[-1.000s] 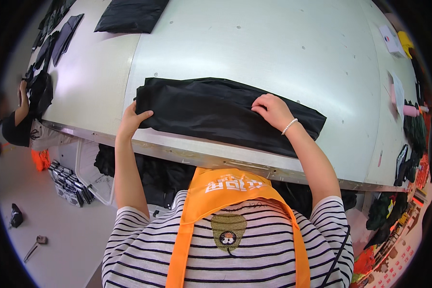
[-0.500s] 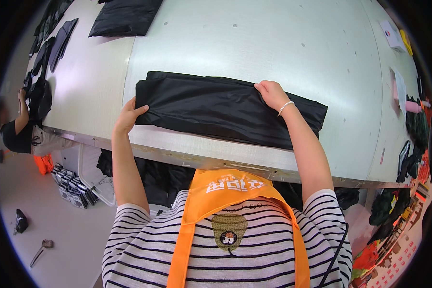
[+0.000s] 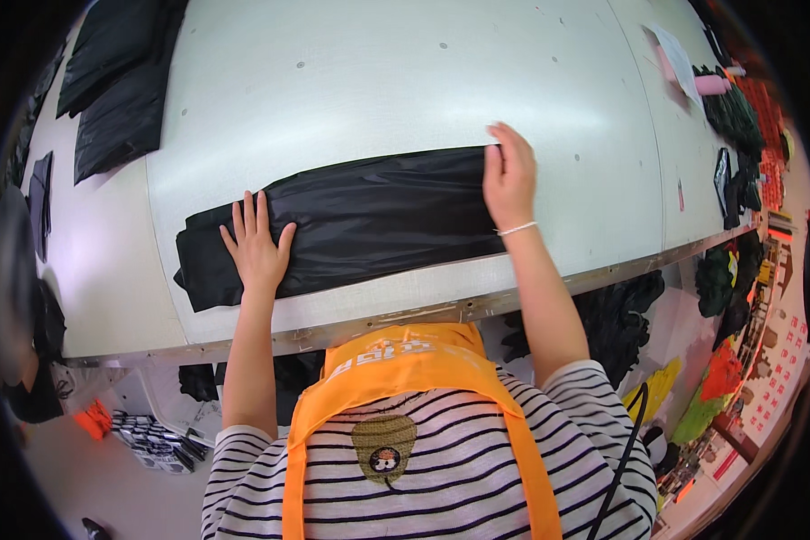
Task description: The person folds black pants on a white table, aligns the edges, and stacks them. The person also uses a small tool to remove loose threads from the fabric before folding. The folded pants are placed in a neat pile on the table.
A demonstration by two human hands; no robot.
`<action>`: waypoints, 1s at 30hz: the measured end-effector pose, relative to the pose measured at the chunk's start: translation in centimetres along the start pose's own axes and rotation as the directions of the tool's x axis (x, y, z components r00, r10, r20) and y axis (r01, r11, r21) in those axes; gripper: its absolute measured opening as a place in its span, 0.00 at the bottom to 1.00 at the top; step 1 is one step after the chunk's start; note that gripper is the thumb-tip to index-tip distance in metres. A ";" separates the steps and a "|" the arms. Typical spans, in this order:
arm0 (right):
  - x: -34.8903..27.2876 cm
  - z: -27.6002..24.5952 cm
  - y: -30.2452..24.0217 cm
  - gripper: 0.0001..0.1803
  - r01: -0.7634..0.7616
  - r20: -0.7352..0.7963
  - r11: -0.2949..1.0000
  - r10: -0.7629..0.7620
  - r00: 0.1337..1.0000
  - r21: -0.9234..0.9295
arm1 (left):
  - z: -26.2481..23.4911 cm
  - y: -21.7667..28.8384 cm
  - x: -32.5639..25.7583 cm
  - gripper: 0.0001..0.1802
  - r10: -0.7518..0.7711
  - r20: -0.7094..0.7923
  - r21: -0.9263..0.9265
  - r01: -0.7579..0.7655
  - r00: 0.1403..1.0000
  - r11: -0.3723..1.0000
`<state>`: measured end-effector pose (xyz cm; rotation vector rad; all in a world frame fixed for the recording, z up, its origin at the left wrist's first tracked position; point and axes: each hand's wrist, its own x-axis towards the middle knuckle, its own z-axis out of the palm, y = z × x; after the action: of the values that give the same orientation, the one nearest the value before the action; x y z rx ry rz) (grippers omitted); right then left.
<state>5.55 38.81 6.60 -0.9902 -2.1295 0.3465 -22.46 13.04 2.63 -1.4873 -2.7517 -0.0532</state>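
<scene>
A long, folded piece of shiny black fabric (image 3: 387, 216) lies across the pale table in front of me, close to the front edge. Its left end sticks out as a narrower folded layer. My left hand (image 3: 259, 252) rests flat near that end, fingers spread and palm down on the cloth. At the opposite end, my right hand (image 3: 511, 184) stands on its side against the fabric's short edge, thumb apart from the raised fingers. A white beaded bracelet circles that wrist. Neither hand grips the cloth.
Folded black fabric pieces (image 3: 121, 126) lie at the table's far left. A pink thread cone (image 3: 711, 85), papers and dark green cloth are at the far right. The table's front edge (image 3: 378, 317) runs before my orange apron. Another person, blurred, is at the left.
My left hand has gone from gripping the fabric's left end to lying flat on it. The right hand has shifted from the top edge to the right end, which now ends at that hand.
</scene>
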 end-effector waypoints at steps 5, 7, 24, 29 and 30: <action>-2.2 -0.5 5.8 0.16 -0.210 0.192 0.968 0.233 0.953 -0.135 | 1.6 -0.4 0.8 0.39 0.057 -0.007 -0.020 -0.057 0.998 0.998; -0.4 0.8 7.2 0.14 -0.067 0.020 0.996 0.066 0.998 0.055 | 1.8 -0.8 0.9 0.38 0.068 -0.025 -0.025 -0.069 0.997 0.997; -13.0 -8.0 9.0 0.23 -0.416 0.214 0.905 0.390 0.896 0.090 | -2.4 10.6 5.5 0.32 0.085 -0.205 -0.370 -0.158 0.975 0.916; -14.7 -8.9 4.4 0.13 -0.404 0.177 0.914 0.401 0.899 -0.016 | -2.5 29.9 9.6 0.22 0.341 -0.086 -0.472 -0.340 0.936 0.813; -14.9 -8.4 5.2 0.11 -0.411 0.189 0.911 0.409 0.893 -0.027 | -1.7 32.3 10.1 0.22 0.353 -0.035 -0.413 -0.336 0.935 0.847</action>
<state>20.73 30.61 1.98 -1.4529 -2.0667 0.6856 -1.02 39.11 5.39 -2.0835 -2.5571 -0.6455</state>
